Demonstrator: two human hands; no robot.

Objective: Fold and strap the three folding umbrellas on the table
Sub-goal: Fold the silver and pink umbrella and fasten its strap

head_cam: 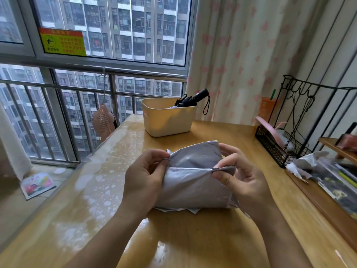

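Both hands held a grey umbrella [193, 182] over the wooden table [193, 244]. The left hand [146, 176] pinched the fabric's left edge, and the right hand [243, 180] pinched a fold at its right side. The cloth's lower edge seemed to touch the tabletop, though the blur left that unsure. Farther back stood a cream bin [166, 122] with a black umbrella [193, 98] propped in it, handle up. A black wire rack [284, 151] sat at the right.
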